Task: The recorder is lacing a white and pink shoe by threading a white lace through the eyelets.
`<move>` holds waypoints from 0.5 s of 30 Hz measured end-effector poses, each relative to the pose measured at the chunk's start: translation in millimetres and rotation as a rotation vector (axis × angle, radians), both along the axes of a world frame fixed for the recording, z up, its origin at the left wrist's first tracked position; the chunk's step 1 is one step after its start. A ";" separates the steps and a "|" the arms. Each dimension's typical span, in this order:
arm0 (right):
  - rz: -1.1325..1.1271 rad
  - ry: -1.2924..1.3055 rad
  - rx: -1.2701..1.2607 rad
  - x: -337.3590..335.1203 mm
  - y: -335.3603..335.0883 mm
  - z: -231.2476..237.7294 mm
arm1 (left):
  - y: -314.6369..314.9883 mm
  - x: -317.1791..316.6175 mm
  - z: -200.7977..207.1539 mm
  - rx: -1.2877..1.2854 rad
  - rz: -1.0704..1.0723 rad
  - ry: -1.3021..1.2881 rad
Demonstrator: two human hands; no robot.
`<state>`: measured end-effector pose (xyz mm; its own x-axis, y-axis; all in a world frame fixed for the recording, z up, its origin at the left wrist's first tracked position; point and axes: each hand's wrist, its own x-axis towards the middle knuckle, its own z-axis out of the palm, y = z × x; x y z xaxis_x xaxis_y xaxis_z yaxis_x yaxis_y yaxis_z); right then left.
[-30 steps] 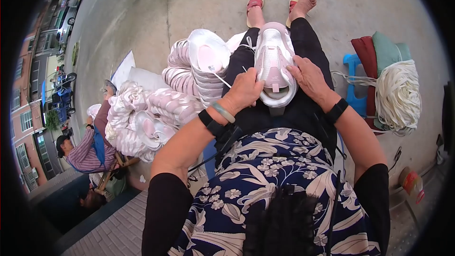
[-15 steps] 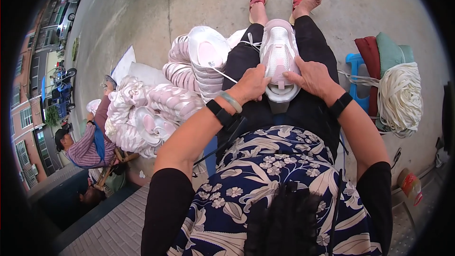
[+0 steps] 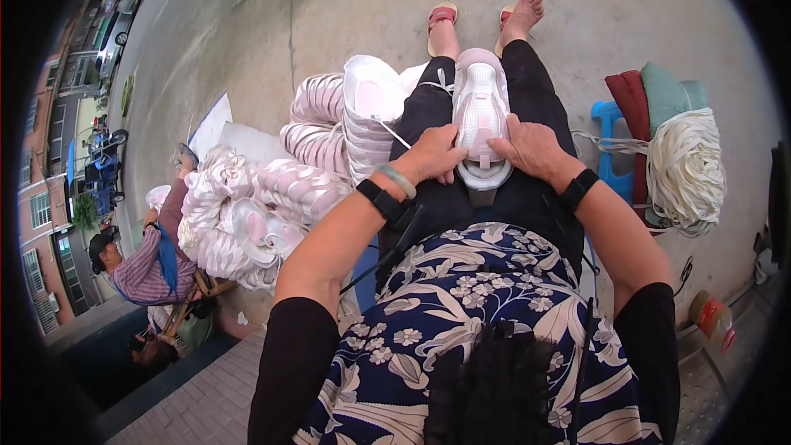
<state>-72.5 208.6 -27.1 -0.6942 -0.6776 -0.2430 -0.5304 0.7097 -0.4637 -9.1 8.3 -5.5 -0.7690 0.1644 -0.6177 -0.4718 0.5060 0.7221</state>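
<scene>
A pink-and-white shoe upper (image 3: pixel 483 107) lies lengthwise on my lap between my thighs, toe end pointing away from me. A grey piece (image 3: pixel 483 197) sticks out under its near end. My left hand (image 3: pixel 435 153) is closed on the upper's left edge, thumb near the opening. On the opposite edge my right hand (image 3: pixel 534 148) is closed too, its thumb pressed on the top by the tongue. The fingers underneath are partly hidden. A white lace (image 3: pixel 392 133) runs from the stacked uppers toward my left hand, and another loose lace (image 3: pixel 442 81) lies beside the upper.
Stacked shoe uppers (image 3: pixel 368 132) and a heap of more uppers (image 3: pixel 247 214) lie to my left. On the right stand a blue stool (image 3: pixel 608 136), red and green cushions (image 3: pixel 671 99) and a hank of white laces (image 3: pixel 688 169). Another person (image 3: pixel 152 264) sits at far left.
The whole view has shifted slightly, so the upper and both hands sit a little lower in the picture. My hands keep almost the same hold on the upper.
</scene>
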 end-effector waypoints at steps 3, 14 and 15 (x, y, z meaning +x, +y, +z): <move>-0.054 -0.033 -0.052 7.9 18.7 7.8 | 0.6 9.2 -13.2 -0.084 -0.077 0.372; -0.625 0.535 -0.274 23.0 175.6 41.4 | -13.2 29.3 17.0 -0.261 -0.267 0.936; -0.688 0.578 -0.241 22.3 195.7 42.1 | -11.7 27.5 19.0 -0.241 -0.284 0.968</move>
